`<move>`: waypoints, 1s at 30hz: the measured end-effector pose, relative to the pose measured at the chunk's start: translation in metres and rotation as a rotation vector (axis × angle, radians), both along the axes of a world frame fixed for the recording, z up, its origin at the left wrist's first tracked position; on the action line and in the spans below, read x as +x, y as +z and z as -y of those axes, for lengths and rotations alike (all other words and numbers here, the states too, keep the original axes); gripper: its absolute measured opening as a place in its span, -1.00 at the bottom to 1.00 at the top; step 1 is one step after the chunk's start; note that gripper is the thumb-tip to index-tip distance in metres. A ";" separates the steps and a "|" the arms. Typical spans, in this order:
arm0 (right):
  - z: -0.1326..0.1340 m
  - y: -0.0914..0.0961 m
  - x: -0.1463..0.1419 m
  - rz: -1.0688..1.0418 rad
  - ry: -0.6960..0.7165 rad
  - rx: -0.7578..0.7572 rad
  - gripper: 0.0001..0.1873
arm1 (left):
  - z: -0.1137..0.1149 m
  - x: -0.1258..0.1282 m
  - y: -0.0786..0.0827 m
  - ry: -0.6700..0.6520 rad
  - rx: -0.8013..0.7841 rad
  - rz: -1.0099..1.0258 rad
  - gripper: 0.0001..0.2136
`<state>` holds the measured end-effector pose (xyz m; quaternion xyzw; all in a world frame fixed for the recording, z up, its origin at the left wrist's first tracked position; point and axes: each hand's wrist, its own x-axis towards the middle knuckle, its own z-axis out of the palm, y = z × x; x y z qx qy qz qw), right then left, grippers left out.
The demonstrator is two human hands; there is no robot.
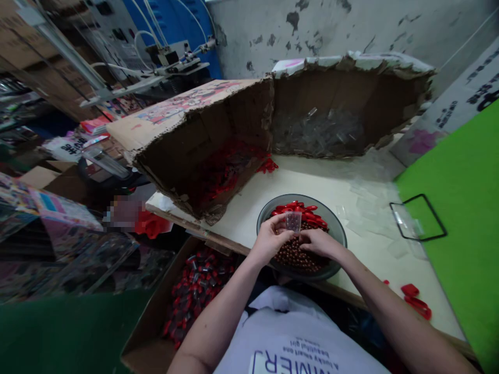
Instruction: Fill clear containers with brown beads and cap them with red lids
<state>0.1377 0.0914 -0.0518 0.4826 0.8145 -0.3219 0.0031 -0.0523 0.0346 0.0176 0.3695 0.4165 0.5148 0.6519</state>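
A small clear plastic cup (293, 222) is gripped between the thumb and fingers of my left hand (268, 238), above a round grey basin (340, 228). My right hand (317, 243) is low over the basin, its fingers curled down at the shiny brown beads (294, 257); whatever they pinch is hidden. Behind the cup, glossy red plastic pieces (307, 209) lie heaped at the far side of the basin, next to the beads.
Two torn cardboard boxes lie on the white table (307, 174): one holds red pieces (230, 169), the other clear cups (323, 130). Below left, a carton holds several red-and-clear capped containers (198, 285). A green board (463, 208) stands right, near loose red parts (417, 301).
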 end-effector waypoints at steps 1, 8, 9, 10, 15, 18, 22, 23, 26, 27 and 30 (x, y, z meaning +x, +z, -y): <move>0.002 -0.001 0.002 0.008 0.013 -0.020 -0.90 | 0.000 0.000 -0.001 -0.005 0.005 0.002 -0.50; 0.007 -0.003 0.009 -0.024 0.037 -0.056 -0.92 | -0.003 0.002 -0.004 -0.010 0.012 -0.017 -0.51; 0.007 -0.003 0.010 -0.031 0.028 -0.057 -0.93 | -0.002 0.002 -0.003 -0.012 0.011 -0.015 -0.51; 0.007 -0.004 0.011 -0.039 0.018 -0.058 -0.93 | -0.002 0.002 -0.002 -0.015 0.007 -0.012 -0.52; 0.007 0.000 0.017 -0.124 -0.049 -0.046 -0.97 | -0.001 0.003 0.000 -0.009 -0.024 0.002 -0.52; 0.005 0.019 0.017 -0.248 -0.148 0.004 -0.88 | 0.000 0.004 -0.002 -0.007 -0.021 -0.002 -0.57; 0.005 0.056 0.005 -0.769 -0.471 0.110 -0.76 | 0.001 0.007 -0.010 -0.003 0.000 -0.049 -0.63; 0.007 0.064 0.000 -0.869 -0.513 0.116 -0.75 | 0.002 0.008 -0.012 -0.008 0.012 -0.070 -0.65; 0.013 0.075 -0.014 -0.932 -0.463 0.078 -0.76 | 0.004 0.012 -0.017 -0.041 0.045 -0.136 -0.67; 0.015 0.075 -0.017 -0.914 -0.432 0.066 -0.76 | 0.004 0.013 -0.019 -0.046 0.050 -0.158 -0.67; 0.020 0.070 -0.019 -0.865 -0.364 0.024 -0.76 | 0.006 0.016 -0.023 -0.043 0.046 -0.184 -0.67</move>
